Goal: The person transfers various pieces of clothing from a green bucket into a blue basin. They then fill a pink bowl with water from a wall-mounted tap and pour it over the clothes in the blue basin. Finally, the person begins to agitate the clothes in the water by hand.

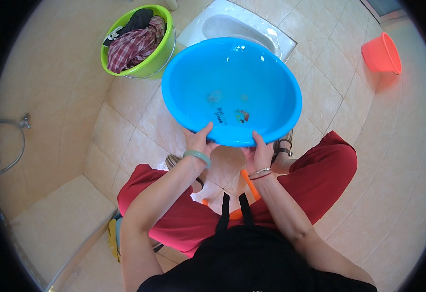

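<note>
A large blue plastic basin [232,82] is held out in front of me, tipped so that its inside faces me. Small printed pictures show on its inner surface. My left hand [200,140] grips the near rim on its left part, thumb on the inside edge and fingers under it. My right hand [260,153] has hold of the same rim farther right, its thumb over the edge. The fingers beneath the basin are partly hidden. A pale green bangle circles my left wrist, and thin bracelets are on my right.
Behind the basin, a white squat toilet [193,33] is set in the tiled floor. A lime green bucket [166,48] with plaid and dark clothes [135,46] stands at the far left. A coral bucket [376,54] is at the far right. A shower hose [23,141] hangs on the left wall.
</note>
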Motion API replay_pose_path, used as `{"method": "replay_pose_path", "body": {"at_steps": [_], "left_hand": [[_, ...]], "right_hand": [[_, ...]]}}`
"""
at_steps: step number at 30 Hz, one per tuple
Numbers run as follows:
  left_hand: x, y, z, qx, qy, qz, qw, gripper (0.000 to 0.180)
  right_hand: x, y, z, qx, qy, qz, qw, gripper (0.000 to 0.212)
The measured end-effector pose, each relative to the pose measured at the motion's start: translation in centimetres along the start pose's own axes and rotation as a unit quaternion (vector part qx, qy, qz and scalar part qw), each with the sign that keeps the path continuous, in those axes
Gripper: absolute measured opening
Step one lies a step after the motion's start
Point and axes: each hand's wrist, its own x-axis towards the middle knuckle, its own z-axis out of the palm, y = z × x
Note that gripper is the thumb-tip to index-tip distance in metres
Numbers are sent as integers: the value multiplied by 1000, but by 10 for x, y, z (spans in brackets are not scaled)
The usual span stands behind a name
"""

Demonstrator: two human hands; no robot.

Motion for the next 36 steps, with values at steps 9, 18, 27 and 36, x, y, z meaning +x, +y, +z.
{"method": "replay_pose_path", "body": {"at_steps": [9,18,27,36], "left_hand": [[-7,10,0,16,-16,8,1000,77],[2,7,4,34,-24,16,999,79],[-5,18,14,44,-10,7,999,75],[-7,14,17,22,-4,18,1000,75]], "right_hand": [[-6,0,1,4,-23,-2,1000,42],[0,-10,2,7,-37,-4,999,37],[-1,-14,6,-9,-38,20,999,35],[-7,-23,10,-6,-37,11,999,36]]}}
